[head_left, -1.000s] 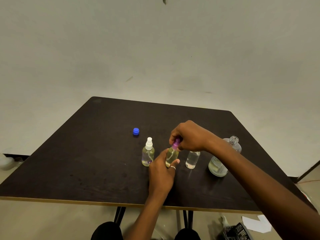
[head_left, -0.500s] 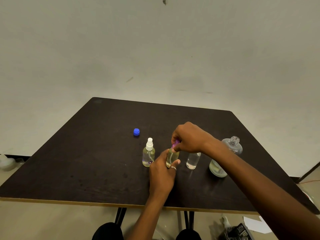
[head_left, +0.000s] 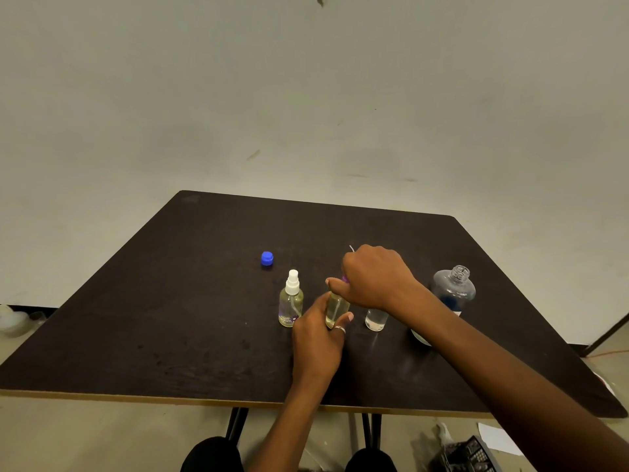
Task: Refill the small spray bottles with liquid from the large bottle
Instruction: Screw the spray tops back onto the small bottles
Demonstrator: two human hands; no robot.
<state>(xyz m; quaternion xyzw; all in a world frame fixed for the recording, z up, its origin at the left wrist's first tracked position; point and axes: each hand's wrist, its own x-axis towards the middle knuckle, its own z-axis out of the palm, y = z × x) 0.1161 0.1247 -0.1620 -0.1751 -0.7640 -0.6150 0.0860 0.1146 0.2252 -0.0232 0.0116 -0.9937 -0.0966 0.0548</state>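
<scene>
Table (head_left: 170, 318): L hand (head_left: 316, 342) grips bottle (head_left: 335, 308); R hand (head_left: 374, 277) pinches sprayer (head_left: 344, 278).

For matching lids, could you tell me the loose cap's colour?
The cap is blue, clearest in the head view.

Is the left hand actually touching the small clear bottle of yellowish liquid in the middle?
Touching. The head view shows the left hand gripping the small clear bottle of yellowish liquid, curled round both its sides.
</scene>
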